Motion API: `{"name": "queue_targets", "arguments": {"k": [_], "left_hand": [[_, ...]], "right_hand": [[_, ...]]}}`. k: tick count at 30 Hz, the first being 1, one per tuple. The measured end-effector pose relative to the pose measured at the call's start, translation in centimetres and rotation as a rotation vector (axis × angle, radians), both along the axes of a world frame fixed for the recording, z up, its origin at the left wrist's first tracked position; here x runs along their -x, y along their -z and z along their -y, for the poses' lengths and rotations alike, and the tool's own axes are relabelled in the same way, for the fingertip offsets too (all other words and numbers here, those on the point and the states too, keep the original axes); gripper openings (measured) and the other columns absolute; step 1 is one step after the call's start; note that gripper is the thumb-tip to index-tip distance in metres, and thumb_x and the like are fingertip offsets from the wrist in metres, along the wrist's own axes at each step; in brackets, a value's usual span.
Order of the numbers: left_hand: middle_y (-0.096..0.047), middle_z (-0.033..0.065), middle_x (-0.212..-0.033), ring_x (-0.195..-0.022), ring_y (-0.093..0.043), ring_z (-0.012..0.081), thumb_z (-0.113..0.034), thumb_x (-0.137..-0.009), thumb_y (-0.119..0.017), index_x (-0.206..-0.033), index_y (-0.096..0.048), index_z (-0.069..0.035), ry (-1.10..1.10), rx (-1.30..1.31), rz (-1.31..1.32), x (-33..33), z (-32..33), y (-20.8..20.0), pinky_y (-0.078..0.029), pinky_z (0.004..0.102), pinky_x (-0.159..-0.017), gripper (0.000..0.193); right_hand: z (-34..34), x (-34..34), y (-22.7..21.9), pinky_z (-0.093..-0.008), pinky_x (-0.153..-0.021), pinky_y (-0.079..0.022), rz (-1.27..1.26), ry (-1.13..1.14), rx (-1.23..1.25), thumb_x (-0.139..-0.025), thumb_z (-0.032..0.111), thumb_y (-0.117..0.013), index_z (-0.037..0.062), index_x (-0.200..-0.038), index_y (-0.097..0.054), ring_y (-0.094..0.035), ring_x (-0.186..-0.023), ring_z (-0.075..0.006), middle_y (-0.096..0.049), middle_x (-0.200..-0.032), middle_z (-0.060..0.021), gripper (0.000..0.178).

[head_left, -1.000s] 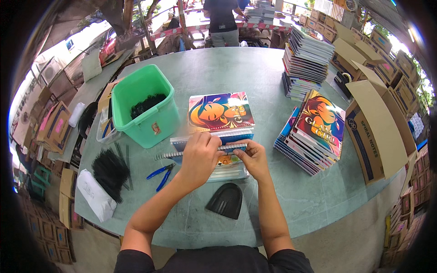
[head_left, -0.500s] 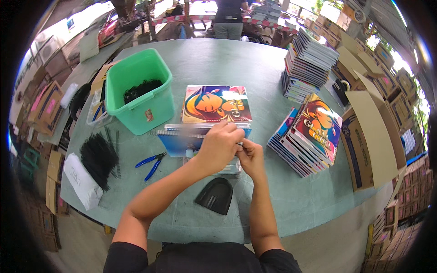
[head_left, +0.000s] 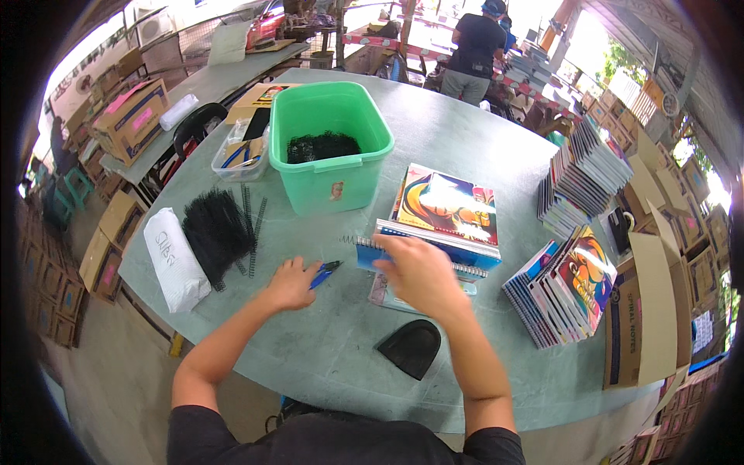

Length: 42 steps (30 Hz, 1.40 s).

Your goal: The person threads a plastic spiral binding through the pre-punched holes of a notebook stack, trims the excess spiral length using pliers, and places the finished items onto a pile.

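Observation:
My left hand is closed round blue-handled pliers on the table, their dark jaws pointing right. My right hand, blurred, grips a blue spiral notebook at its upper edge, thumb in front. A loose end of black coil sticks out at the notebook's left. Behind it lies a pile of notebooks with a colourful cartoon cover. A flat clear-and-light item lies under the right hand, partly hidden. Nearer me rests a dark rounded wedge.
A green bin holds black coils. Left of it are a clear tub, loose black coils and a white wrapped bundle. Notebook stacks and an open carton stand right. A person is beyond the table.
The view has turned left. My left hand has left the notebook and taken hold of the pliers. My right hand has moved onto the notebook's upper edge.

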<state>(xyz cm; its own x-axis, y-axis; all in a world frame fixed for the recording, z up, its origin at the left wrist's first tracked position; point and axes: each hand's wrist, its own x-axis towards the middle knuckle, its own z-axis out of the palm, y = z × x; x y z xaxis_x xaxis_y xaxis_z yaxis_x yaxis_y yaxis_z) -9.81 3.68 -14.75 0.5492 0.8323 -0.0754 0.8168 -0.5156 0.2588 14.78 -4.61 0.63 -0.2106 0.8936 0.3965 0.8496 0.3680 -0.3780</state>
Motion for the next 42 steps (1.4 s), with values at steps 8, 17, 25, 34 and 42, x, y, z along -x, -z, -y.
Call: {"name": "queue_targets", "arguments": {"k": [8,17,25,34,42], "left_hand": [[-0.055,0.0117,-0.093,-0.083,-0.056,0.0207,-0.018,-0.083,-0.057,-0.116,-0.048,-0.007,-0.19,0.897,0.938,-3.0,2.2,-7.9,-0.046,0.0354,-0.074,0.036],[-0.057,0.0092,-0.089,-0.076,-0.055,0.0156,-0.025,-0.088,-0.048,-0.124,-0.049,-0.005,-0.116,0.708,0.859,-4.6,2.6,-11.3,-0.044,0.0306,-0.068,0.04],[-0.059,0.0053,-0.08,-0.064,-0.055,0.0182,-0.026,-0.089,-0.048,-0.117,-0.055,-0.005,-0.066,0.573,0.732,-4.8,2.6,-10.8,-0.045,0.0322,-0.06,0.035],[-0.061,0.0093,-0.075,-0.063,-0.059,0.0193,-0.033,-0.09,-0.05,-0.095,-0.057,-0.001,-0.068,0.645,0.783,-4.7,2.3,-10.9,-0.046,0.0338,-0.057,0.033],[-0.059,0.0041,-0.073,-0.063,-0.057,0.0127,-0.027,-0.089,-0.053,-0.101,-0.059,-0.002,-0.081,0.639,0.797,-5.0,2.0,-10.8,-0.046,0.0288,-0.057,0.028]], "right_hand": [[-5.8,0.3,0.3,-0.0345,-0.08,-0.051,-0.383,0.038,0.268,-0.079,0.005,-0.062,0.0057,-0.109,-0.064,-0.066,-0.091,-0.0253,-0.068,-0.1,-0.0136,0.03],[-5.1,1.2,0.4,-0.0337,-0.078,-0.047,-0.362,-0.042,0.356,-0.078,0.0,-0.058,0.0154,-0.105,-0.07,-0.063,-0.086,-0.0235,-0.066,-0.1,-0.0116,0.033],[-4.5,1.5,0.5,-0.0327,-0.081,-0.048,-0.231,-0.056,0.206,-0.078,-0.002,-0.058,0.0158,-0.102,-0.071,-0.062,-0.092,-0.0232,-0.065,-0.103,-0.004,0.033],[-4.5,1.5,0.4,-0.0333,-0.08,-0.048,-0.225,-0.051,0.238,-0.077,0.0,-0.058,0.0175,-0.1,-0.071,-0.062,-0.093,-0.0233,-0.066,-0.103,-0.0016,0.032],[-4.7,1.6,0.4,-0.033,-0.078,-0.048,-0.199,-0.063,0.2,-0.075,-0.002,-0.058,0.0165,-0.098,-0.072,-0.063,-0.089,-0.0238,-0.066,-0.101,-0.0021,0.032]]}}
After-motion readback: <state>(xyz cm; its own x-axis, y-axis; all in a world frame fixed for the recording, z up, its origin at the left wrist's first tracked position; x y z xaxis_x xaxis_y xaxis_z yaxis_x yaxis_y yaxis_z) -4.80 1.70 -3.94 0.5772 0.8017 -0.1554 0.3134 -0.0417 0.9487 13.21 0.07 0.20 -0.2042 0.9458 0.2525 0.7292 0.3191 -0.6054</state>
